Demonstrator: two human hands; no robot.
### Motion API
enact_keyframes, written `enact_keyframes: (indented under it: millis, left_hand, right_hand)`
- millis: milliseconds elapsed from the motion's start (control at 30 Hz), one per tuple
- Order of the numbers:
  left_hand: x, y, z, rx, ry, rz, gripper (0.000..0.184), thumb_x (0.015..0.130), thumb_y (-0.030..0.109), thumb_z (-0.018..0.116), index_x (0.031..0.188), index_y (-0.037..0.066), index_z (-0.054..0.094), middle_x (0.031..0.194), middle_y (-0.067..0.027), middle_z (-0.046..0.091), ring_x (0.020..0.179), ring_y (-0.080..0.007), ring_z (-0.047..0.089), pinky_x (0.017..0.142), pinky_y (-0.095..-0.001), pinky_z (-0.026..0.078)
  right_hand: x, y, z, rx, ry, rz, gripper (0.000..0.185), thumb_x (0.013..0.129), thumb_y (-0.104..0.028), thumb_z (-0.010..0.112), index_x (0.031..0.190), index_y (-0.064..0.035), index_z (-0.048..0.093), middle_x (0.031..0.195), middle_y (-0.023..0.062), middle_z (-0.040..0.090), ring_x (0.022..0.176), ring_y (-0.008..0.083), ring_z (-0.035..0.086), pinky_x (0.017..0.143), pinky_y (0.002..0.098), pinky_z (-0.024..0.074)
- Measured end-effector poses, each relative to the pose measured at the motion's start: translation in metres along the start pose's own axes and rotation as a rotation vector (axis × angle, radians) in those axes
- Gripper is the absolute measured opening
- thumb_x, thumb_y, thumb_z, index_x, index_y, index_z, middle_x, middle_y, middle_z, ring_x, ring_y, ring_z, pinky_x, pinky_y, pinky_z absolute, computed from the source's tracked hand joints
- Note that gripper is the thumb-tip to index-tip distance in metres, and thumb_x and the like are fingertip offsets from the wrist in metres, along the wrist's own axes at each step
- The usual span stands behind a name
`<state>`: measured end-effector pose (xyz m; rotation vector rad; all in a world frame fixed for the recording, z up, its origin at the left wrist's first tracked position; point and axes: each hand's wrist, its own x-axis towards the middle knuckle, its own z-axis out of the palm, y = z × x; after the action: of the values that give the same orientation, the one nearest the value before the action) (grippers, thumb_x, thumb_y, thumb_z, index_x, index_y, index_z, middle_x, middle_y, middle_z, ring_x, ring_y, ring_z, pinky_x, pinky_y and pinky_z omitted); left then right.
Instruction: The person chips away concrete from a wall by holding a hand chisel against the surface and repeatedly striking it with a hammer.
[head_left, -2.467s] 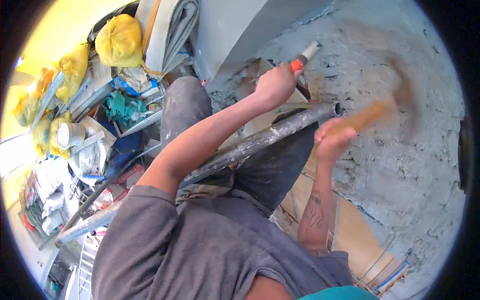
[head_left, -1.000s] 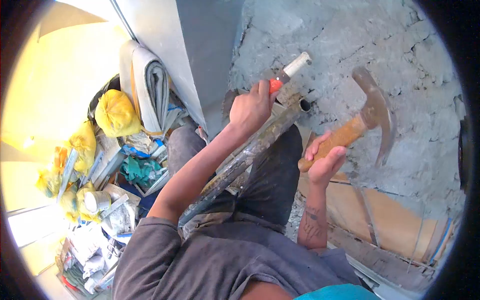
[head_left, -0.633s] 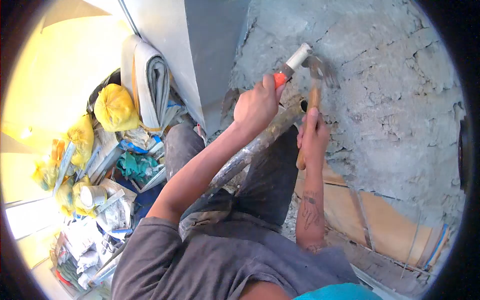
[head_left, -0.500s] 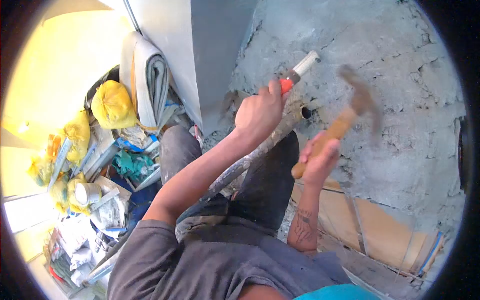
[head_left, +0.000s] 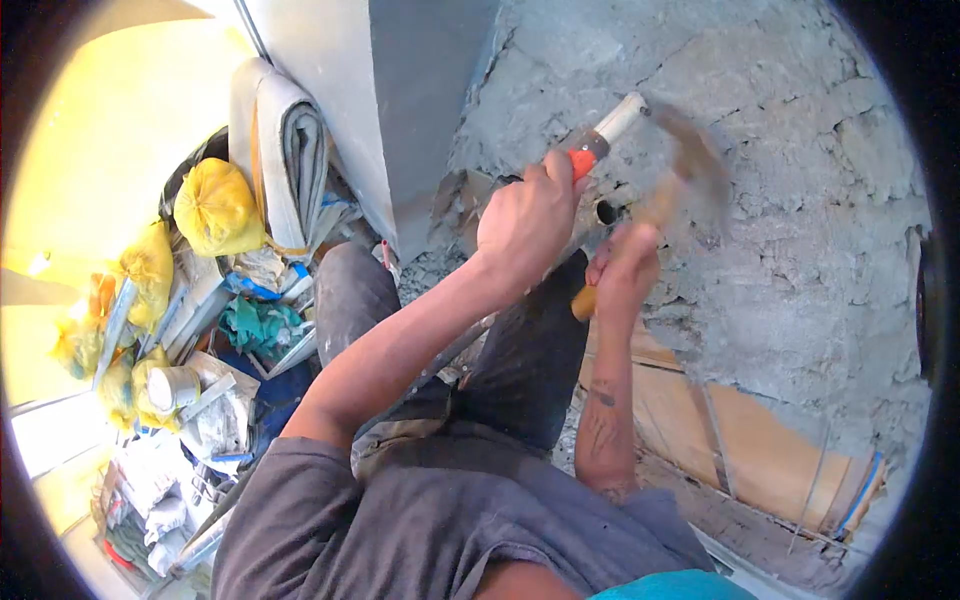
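Note:
My left hand (head_left: 525, 228) is closed round the orange grip of a chisel-like tool (head_left: 622, 118), whose pale cylindrical end points up and right. Its other end is hidden behind my hand. In my right hand (head_left: 625, 260) is a hammer (head_left: 662, 200), gripped by its wooden handle. The hammer head is smeared by motion and overlaps the tool's pale end in view; whether they touch I cannot tell. Just below the tool, the dark round mouth of a dusty pipe (head_left: 606, 212) shows between my hands.
Rough grey cement (head_left: 790, 230) spreads ahead and to the right. A smooth grey column (head_left: 425, 110) stands at the upper left. On the left are a rolled mat (head_left: 290, 150), tied yellow bags (head_left: 215, 208), a white tub (head_left: 172, 387) and mixed debris. A tan panel (head_left: 770, 460) lies at lower right.
The hammer has swung up and left, its head now at the tool's pale end. My right hand moved with it. My left hand keeps its hold, barely shifted.

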<state>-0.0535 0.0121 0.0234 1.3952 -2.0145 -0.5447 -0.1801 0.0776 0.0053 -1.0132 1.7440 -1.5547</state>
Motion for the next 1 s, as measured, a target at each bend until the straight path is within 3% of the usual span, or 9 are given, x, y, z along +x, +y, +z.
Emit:
enact_keyframes:
  millis: [133,333,400,500,633,700,800,867,1000]
  left_hand:
    - [0.003,-0.001,-0.006,-0.019,-0.085,-0.062,0.038,0.1,0.038,0.044,0.098,0.0,0.042,0.076,-0.0238,0.065,0.066,-0.0428,0.066,0.056,-0.0519,0.053]
    - [0.004,0.001,-0.006,-0.032,-0.076,-0.065,0.038,0.1,0.039,0.043,0.099,0.001,0.042,0.072,-0.0237,0.064,0.066,-0.0434,0.065,0.056,-0.0524,0.052]
    - [0.005,-0.001,-0.005,-0.043,-0.082,-0.08,0.038,0.1,0.039,0.043,0.099,0.001,0.042,0.07,-0.0234,0.064,0.066,-0.0436,0.065,0.056,-0.0527,0.052]
    - [0.005,-0.007,-0.002,-0.085,-0.054,-0.075,0.038,0.1,0.038,0.043,0.099,0.0,0.042,0.067,-0.0235,0.063,0.064,-0.0438,0.065,0.055,-0.0536,0.051]
    - [0.004,-0.003,-0.008,-0.091,-0.066,-0.092,0.039,0.1,0.039,0.043,0.099,0.0,0.043,0.067,-0.0246,0.064,0.063,-0.0438,0.065,0.055,-0.0542,0.051]
    - [0.006,-0.001,-0.01,-0.094,-0.073,-0.092,0.039,0.1,0.039,0.043,0.1,0.0,0.043,0.067,-0.0248,0.064,0.064,-0.0438,0.065,0.056,-0.0542,0.051]
    - [0.005,-0.004,-0.008,-0.104,-0.088,-0.105,0.039,0.101,0.039,0.042,0.1,0.0,0.044,0.068,-0.0246,0.064,0.064,-0.0441,0.065,0.056,-0.0541,0.051]
    - [0.003,-0.007,-0.004,-0.088,-0.079,-0.118,0.039,0.101,0.039,0.042,0.1,0.001,0.044,0.069,-0.0243,0.064,0.065,-0.0443,0.065,0.056,-0.0542,0.051]
    - [0.001,-0.004,-0.006,-0.105,-0.08,-0.114,0.039,0.101,0.039,0.042,0.1,0.001,0.044,0.069,-0.0242,0.065,0.066,-0.0444,0.065,0.056,-0.0541,0.051]
  right_hand:
    - [-0.01,-0.041,-0.017,-0.078,-0.014,0.042,0.068,0.089,-0.074,0.04,0.08,-0.0068,0.046,0.06,0.0018,0.045,0.045,0.0101,0.044,0.039,0.0244,0.0352]
    - [-0.007,-0.031,-0.002,0.503,0.283,-0.53,0.061,0.094,-0.065,0.04,0.08,-0.0066,0.049,0.059,0.0013,0.047,0.044,0.0098,0.043,0.039,0.0256,0.0351]
    - [0.005,-0.014,0.0,-0.281,0.016,-0.073,0.065,0.092,-0.07,0.038,0.079,-0.0073,0.049,0.059,0.0012,0.046,0.046,0.01,0.044,0.04,0.0264,0.0359]
    - [-0.001,-0.044,-0.019,-0.188,-0.055,0.133,0.066,0.092,-0.07,0.038,0.078,-0.007,0.049,0.06,0.002,0.047,0.048,0.0109,0.046,0.042,0.0265,0.0372]
    - [-0.015,-0.071,-0.026,0.117,0.112,-0.055,0.063,0.094,-0.066,0.04,0.076,-0.0068,0.049,0.059,0.0023,0.047,0.047,0.0113,0.046,0.041,0.0268,0.0364]
    - [-0.013,-0.069,-0.009,0.603,0.232,-0.455,0.063,0.094,-0.065,0.041,0.077,-0.0053,0.052,0.056,0.0021,0.045,0.044,0.0113,0.045,0.039,0.0266,0.0356]
    - [0.006,-0.019,-0.001,0.169,0.288,-0.209,0.067,0.091,-0.07,0.041,0.076,-0.0057,0.052,0.055,0.0013,0.044,0.045,0.0108,0.045,0.039,0.0265,0.0358]
    - [0.012,-0.014,-0.01,-0.282,-0.126,0.118,0.064,0.089,-0.074,0.041,0.09,-0.0098,0.048,0.061,0.0011,0.046,0.044,0.0102,0.042,0.04,0.0248,0.0367]
    - [-0.01,-0.068,-0.033,-0.13,-0.17,0.131,0.062,0.091,-0.071,0.04,0.087,-0.0098,0.048,0.06,0.0014,0.046,0.044,0.0104,0.043,0.04,0.0247,0.0365]
